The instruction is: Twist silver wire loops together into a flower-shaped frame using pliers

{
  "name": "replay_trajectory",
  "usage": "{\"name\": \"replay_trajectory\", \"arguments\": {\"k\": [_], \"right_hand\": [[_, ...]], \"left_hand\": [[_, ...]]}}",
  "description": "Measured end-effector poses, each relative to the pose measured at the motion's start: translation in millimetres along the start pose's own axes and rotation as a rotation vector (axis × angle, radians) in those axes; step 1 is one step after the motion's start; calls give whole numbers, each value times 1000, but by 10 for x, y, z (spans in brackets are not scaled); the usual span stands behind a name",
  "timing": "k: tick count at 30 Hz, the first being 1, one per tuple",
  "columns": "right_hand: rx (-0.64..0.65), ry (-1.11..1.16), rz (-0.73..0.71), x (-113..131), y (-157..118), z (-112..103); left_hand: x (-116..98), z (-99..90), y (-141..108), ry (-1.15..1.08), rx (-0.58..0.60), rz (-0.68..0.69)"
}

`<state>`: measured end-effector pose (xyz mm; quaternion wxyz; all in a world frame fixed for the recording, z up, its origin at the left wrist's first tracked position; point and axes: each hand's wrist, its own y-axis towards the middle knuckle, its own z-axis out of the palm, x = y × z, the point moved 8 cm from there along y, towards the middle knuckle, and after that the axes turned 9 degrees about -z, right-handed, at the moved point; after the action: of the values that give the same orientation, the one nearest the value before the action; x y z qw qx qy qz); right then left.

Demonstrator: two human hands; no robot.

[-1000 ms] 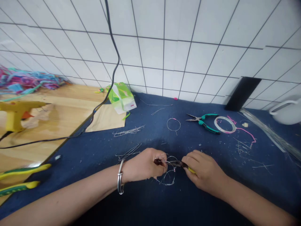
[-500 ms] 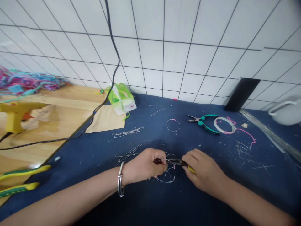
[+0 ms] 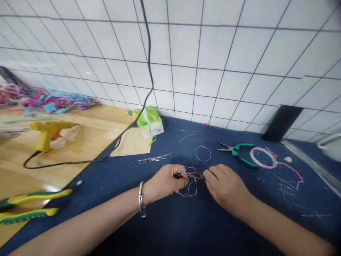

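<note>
My left hand [image 3: 167,181], with a silver bangle at its wrist, is closed on a tangle of thin wire loops [image 3: 192,188] with small pink beads. My right hand [image 3: 222,183] wraps round a pair of dark-jawed pliers [image 3: 197,175]; their handles are hidden in the fist. The jaws point left and touch the wire beside my left fingers. Beyond the hands a single wire ring [image 3: 203,154] with pink beads lies on the dark blue cloth [image 3: 165,227]. Straight wire pieces [image 3: 155,158] lie behind my left hand.
Teal-handled pliers [image 3: 237,153] and a white ring-shaped spool [image 3: 263,157] lie at the right, near wire scraps [image 3: 287,188]. At the left are a yellow glue gun [image 3: 48,133], yellow-green handles [image 3: 34,204] and a black cable [image 3: 149,53]. A green packet [image 3: 149,121] stands near the wall.
The view has shifted, so the table things appear further right and lower. My right hand has come closer to my left, and the pliers' yellow handle no longer shows.
</note>
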<state>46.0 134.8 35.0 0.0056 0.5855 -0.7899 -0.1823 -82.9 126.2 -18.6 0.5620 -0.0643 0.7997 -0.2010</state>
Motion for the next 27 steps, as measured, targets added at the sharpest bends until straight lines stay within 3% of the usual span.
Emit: {"name": "replay_trajectory", "arguments": {"k": [6,13,23,27], "right_hand": [[-31,-88,-34,-1,10,84],[-64,-102,-62,23,-38,35],[-103,-39,-90,31,-75,-15],[-81,-33,-75,36,-82,16]], "left_hand": [[38,-52,58,2,-43,-11],[29,-17,52,32,-17,-31],[30,-16,31,-6,66,-73],[26,23,26,-130,149,-91]]}}
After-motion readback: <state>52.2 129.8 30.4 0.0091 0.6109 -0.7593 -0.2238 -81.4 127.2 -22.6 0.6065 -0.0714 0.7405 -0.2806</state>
